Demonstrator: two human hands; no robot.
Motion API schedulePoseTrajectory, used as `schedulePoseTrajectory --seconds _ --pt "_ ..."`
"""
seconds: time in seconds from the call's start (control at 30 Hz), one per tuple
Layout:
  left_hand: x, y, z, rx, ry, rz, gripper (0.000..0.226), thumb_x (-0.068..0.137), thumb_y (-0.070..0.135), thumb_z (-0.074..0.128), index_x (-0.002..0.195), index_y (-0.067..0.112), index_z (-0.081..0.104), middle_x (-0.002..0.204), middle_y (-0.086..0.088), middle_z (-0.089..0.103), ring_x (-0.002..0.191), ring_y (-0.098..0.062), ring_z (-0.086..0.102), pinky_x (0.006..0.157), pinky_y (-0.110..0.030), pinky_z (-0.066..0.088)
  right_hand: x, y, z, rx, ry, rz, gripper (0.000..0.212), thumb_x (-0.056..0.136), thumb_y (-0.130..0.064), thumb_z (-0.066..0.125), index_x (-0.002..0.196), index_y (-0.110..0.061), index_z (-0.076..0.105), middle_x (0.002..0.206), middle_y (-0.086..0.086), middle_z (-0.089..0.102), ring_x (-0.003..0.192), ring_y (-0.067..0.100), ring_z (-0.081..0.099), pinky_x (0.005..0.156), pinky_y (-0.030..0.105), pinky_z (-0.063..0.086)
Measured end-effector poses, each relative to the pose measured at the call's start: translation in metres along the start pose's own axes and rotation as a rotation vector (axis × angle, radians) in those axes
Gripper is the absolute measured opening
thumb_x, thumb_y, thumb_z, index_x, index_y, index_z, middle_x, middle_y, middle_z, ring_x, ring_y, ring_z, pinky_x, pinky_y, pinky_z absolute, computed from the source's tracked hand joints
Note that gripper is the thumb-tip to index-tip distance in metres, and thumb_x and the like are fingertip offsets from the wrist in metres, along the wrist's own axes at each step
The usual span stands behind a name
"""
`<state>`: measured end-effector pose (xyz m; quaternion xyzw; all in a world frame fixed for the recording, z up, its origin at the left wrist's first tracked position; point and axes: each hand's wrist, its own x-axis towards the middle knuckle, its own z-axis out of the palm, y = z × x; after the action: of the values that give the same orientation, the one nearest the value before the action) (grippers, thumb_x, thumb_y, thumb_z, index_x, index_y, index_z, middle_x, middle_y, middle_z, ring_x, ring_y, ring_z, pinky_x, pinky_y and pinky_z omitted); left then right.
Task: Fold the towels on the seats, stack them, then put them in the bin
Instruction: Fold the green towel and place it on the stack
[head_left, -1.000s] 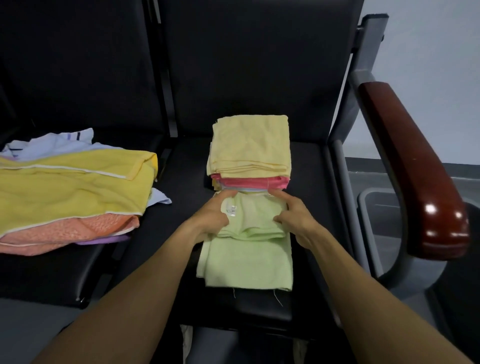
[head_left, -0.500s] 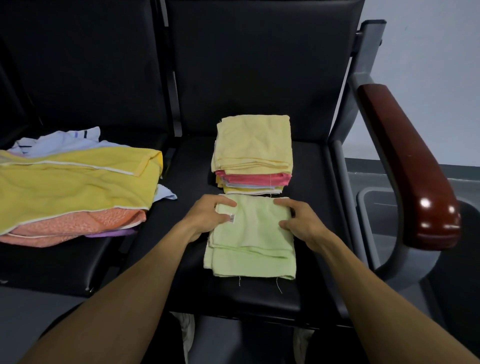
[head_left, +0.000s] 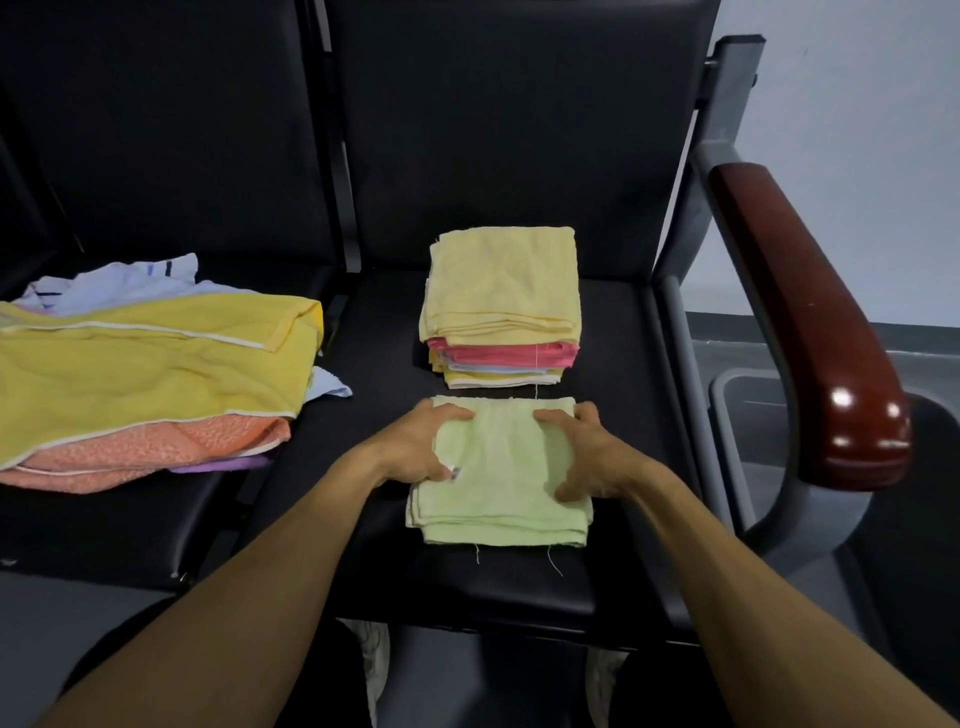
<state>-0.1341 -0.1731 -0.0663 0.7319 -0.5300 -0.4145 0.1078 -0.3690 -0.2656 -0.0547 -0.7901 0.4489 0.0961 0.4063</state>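
A light green towel (head_left: 506, 473) lies folded into a small square on the front of the right black seat (head_left: 618, 364). My left hand (head_left: 415, 449) grips its left edge and my right hand (head_left: 584, 452) grips its right edge, fingers curled over the cloth. Just behind it stands a stack of folded towels (head_left: 501, 291), pale yellow on top with pink, white and yellow layers below. A loose pile of unfolded towels (head_left: 145, 374), yellow over orange, purple and white, covers the left seat. Part of the grey bin (head_left: 748, 415) shows beyond the seat's right side.
A dark red wooden armrest (head_left: 810, 322) on a grey metal frame rises between the right seat and the bin. Black seat backs stand behind both seats. Grey floor shows in front, below the seat edge.
The green towel's near half has been folded over, making a smaller square. Both hands have moved from its middle fold out to its left and right edges.
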Motion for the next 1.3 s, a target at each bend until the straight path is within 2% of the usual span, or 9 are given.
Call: schedulePoseTrajectory --seconds 0.1,0.2,0.37,0.5,0.6,0.7,0.87,1.17,1.3 --pt "-0.005 0.017 0.007 0.336 0.339 0.036 0.059 0.085 0.028 0.075 0.139 0.029 0.05 0.129 0.0 0.03 0.122 -0.024 0.038 0.102 -0.037 0.04 -0.001 -0.01 0.001 -0.187 0.237 0.068 0.07 0.084 -0.027 0.075 0.145 -0.027 0.041 0.132 0.005 0.022 0.124 0.026 0.036 0.109 0.044 0.039" --pt "-0.004 0.035 0.031 0.436 0.595 0.238 0.043 0.098 0.032 0.059 0.139 0.022 0.05 0.149 -0.005 0.029 0.14 -0.028 0.022 0.118 -0.043 0.023 0.005 -0.025 0.019 -0.395 0.543 -0.1 0.044 0.095 -0.038 0.059 0.136 -0.022 0.05 0.14 0.007 0.029 0.128 0.028 0.032 0.104 0.048 0.033" --pt "0.013 0.016 0.057 0.483 0.226 0.119 0.066 0.108 0.045 0.021 0.161 0.016 -0.007 0.167 -0.005 -0.018 0.151 -0.023 -0.026 0.125 -0.047 -0.011 0.024 -0.011 0.056 -0.531 0.289 -0.137 0.061 0.107 -0.045 0.017 0.16 -0.021 0.001 0.167 0.003 -0.014 0.152 0.023 -0.022 0.118 0.063 -0.005" --pt "0.019 -0.002 0.054 0.466 0.136 0.036 0.074 0.103 0.061 0.012 0.156 0.023 -0.024 0.159 0.004 -0.039 0.144 -0.015 -0.039 0.121 -0.049 -0.02 0.026 0.013 0.048 -0.529 0.289 -0.063 0.074 0.099 -0.063 0.006 0.158 -0.022 -0.013 0.164 -0.004 -0.023 0.149 0.019 -0.028 0.116 0.057 -0.016" --pt "0.023 0.005 0.045 0.379 0.185 0.021 0.071 0.105 0.055 0.019 0.161 0.02 -0.009 0.167 0.002 -0.019 0.152 -0.02 -0.025 0.124 -0.048 -0.012 0.029 0.017 0.039 -0.441 0.424 -0.061 0.066 0.105 -0.053 0.014 0.16 -0.018 0.004 0.168 -0.002 0.002 0.154 0.024 -0.005 0.121 0.054 -0.007" --pt "0.028 0.01 0.025 0.297 0.435 0.007 0.055 0.106 0.041 0.041 0.155 0.02 0.03 0.156 -0.003 0.034 0.143 -0.029 0.024 0.119 -0.045 0.019 0.033 0.009 0.027 -0.44 0.531 -0.07 0.053 0.103 -0.036 0.043 0.152 -0.018 0.031 0.141 0.005 0.037 0.133 0.027 0.032 0.114 0.049 0.024" --pt "0.033 0.012 0.008 0.221 0.395 -0.217 0.045 0.09 0.035 0.072 0.13 0.025 0.055 0.135 -0.007 0.041 0.13 -0.031 0.034 0.108 -0.041 0.03 0.033 -0.005 0.011 -0.41 0.496 -0.024 0.04 0.091 -0.032 0.068 0.124 -0.015 0.053 0.12 0.005 0.04 0.113 0.026 0.039 0.095 0.042 0.038" --pt "0.008 0.017 -0.006 -0.105 0.514 -0.039 0.021 0.099 0.022 0.058 0.095 0.02 0.037 0.101 -0.007 0.051 0.082 -0.021 0.052 0.06 -0.033 0.038 0.003 -0.02 0.004 0.122 0.646 -0.178 0.028 0.088 0.001 0.047 0.095 -0.023 0.035 0.084 -0.001 0.056 0.075 0.025 0.057 0.062 0.041 0.049" --pt "0.002 0.038 -0.036 -0.169 0.623 0.11 0.021 0.101 0.019 0.054 0.096 0.016 0.034 0.089 -0.006 0.053 0.069 -0.016 0.05 0.052 -0.027 0.036 0.003 -0.042 -0.03 0.376 0.785 -0.33 0.02 0.098 -0.005 0.053 0.095 -0.019 0.04 0.086 0.0 0.06 0.071 0.013 0.054 0.053 0.018 0.043"
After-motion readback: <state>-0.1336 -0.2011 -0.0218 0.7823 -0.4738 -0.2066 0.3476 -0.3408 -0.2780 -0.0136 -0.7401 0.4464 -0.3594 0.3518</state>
